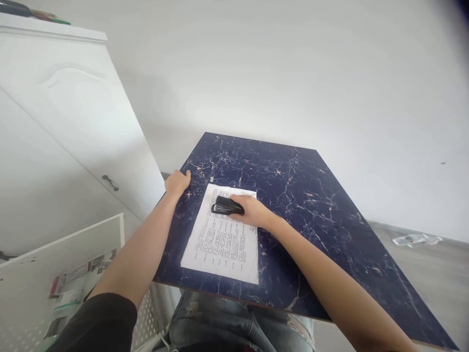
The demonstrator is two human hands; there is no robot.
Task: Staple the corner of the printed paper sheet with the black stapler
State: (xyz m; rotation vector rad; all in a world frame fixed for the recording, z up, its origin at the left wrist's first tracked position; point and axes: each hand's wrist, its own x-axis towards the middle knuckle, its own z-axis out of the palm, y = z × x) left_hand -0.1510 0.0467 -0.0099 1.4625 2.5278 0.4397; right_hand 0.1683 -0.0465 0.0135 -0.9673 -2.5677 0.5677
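In my right hand (pixel 249 210) is a black stapler (pixel 224 206), gripped at its right end. The stapler lies over the upper part of a printed paper sheet (pixel 220 259), pointing left; whether one sheet or several are stacked there I cannot tell. The sheet rests on a dark blue marble-patterned table (pixel 286 195), near its front left. My left hand (pixel 177 183) grips the table's left edge, thumb on top and the other fingers partly hidden over the side. A small pale piece (pixel 211 179) sits just beyond the sheet's far edge.
A white cabinet (pixel 73 122) with a dark handle (pixel 110 183) stands to the left. Below it is an open white bin or drawer (pixel 120 230) with packets inside. The white wall (pixel 274 73) is behind the table. Clear plastic packaging (pixel 416 240) lies on the floor at right.
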